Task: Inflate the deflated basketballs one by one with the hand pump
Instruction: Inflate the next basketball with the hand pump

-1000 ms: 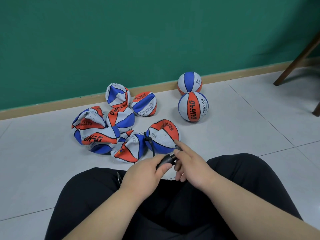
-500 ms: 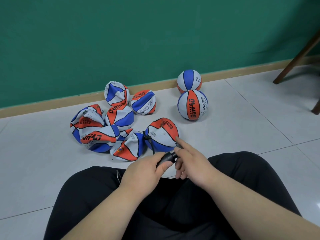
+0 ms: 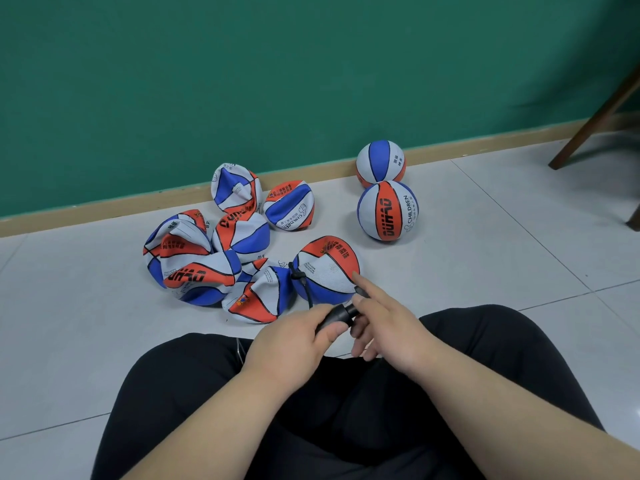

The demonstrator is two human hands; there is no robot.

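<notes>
Slippage at the valve is our main worry. Our left hand [image 3: 294, 344] is clenched round the barrel of the hand pump [image 3: 337, 315], held low over the lap. Its black hose [image 3: 298, 277] runs up to the half-filled ball [image 3: 325, 268], which lies on the floor [image 3: 485, 271] just ahead of the knees. Nothing holds that ball, so a hard stroke could, we judge, tug the hose, roll the ball and pull or bend the needle. Our right hand [image 3: 388, 327] sits at the plunger end, index finger straight and the rest curled under. Whether they grasp the handle we cannot tell, and a loose hold there would skid off mid-stroke. The ball lies just beside the deflated balls [image 3: 194, 271] heaped at the left, where the hose may snag. 2 round balls [image 3: 388, 211] stand well apart, near the wall [image 3: 311, 81].
</notes>
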